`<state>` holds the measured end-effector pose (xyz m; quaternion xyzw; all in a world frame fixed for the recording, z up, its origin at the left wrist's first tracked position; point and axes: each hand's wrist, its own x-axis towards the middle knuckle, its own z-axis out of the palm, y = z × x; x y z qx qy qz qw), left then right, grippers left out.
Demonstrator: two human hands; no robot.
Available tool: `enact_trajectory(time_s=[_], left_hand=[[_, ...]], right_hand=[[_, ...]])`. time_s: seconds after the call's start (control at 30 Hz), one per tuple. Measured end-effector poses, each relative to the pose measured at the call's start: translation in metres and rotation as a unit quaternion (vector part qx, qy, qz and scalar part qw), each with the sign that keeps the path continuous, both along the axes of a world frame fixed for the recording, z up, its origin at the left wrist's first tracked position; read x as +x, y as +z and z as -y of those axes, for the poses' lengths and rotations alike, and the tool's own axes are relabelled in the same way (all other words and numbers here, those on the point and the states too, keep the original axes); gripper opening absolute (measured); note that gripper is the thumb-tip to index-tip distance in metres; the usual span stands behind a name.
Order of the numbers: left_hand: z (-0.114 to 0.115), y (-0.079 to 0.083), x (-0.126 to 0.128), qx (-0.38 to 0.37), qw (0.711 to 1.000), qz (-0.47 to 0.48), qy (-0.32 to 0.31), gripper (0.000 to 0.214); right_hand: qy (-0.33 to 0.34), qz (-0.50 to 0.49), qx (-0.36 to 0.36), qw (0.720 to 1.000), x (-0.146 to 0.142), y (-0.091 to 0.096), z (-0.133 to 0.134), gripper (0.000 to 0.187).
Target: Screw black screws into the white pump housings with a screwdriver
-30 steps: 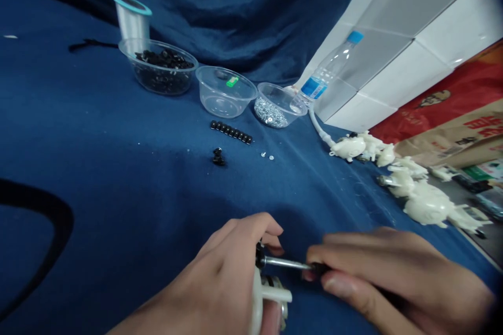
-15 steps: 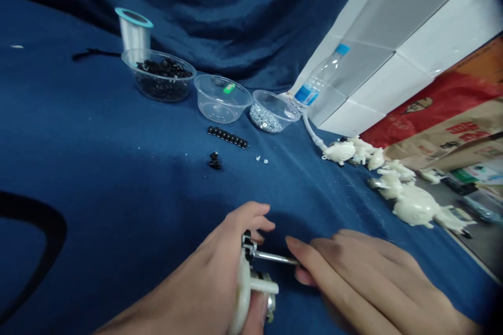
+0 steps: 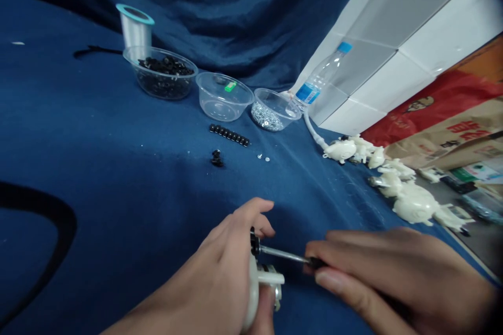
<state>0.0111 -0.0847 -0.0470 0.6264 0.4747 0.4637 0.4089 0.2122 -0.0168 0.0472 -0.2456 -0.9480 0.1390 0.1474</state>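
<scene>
My left hand [image 3: 212, 267] grips a white plastic part [image 3: 253, 293], which has a small metal piece at its lower end and a black fitting [image 3: 255, 245] on top. My right hand [image 3: 393, 277] pinches the dark handle of a small screwdriver [image 3: 283, 255]. Its steel shaft points left, and its tip meets the black fitting. The fingers hide most of the handle, and my left hand covers part of the white piece.
Bowls [image 3: 223, 97] stand beyond my hands, with black pieces [image 3: 161, 73] and silver bits [image 3: 267, 117]. A black row [image 3: 229, 134], a spool [image 3: 135, 28], a bottle [image 3: 320, 75], white figures [image 3: 412, 204] and a tiled wall [image 3: 393, 36] surround the blue cloth [image 3: 98, 130].
My right hand has moved in from the lower right and closed its fingers around the screwdriver handle. The white part sits slightly higher in my left hand.
</scene>
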Motion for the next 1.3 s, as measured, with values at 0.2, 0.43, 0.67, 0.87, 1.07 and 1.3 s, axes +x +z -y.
enact_trajectory(time_s=[0.2,0.43,0.67,0.87,1.07,1.3], left_hand=[[-0.001,-0.015,0.016,0.027,0.999,0.015,0.041,0.077],[-0.002,-0.012,0.039,0.072,0.991,0.075,0.087,0.094],[-0.006,-0.032,0.039,-0.059,0.980,0.190,0.029,0.072],[-0.001,-0.035,0.043,-0.080,0.968,0.236,0.033,0.086],[0.004,-0.004,0.039,-0.119,0.978,0.172,0.011,0.073],[0.003,0.014,0.032,-0.171,0.970,0.171,-0.016,0.065]], right_hand=[[-0.161,-0.004,-0.122,0.979,0.022,0.003,-0.001,0.015],[-0.167,-0.175,-0.272,0.932,0.009,-0.006,-0.013,0.019],[-0.103,-0.222,-0.429,0.870,-0.005,-0.038,-0.001,0.030],[-0.065,-0.264,-0.457,0.847,-0.008,-0.045,0.004,0.032],[-0.089,-0.340,-0.524,0.776,-0.018,-0.047,0.012,0.036],[-0.121,-0.346,-0.534,0.762,-0.017,-0.052,0.013,0.030]])
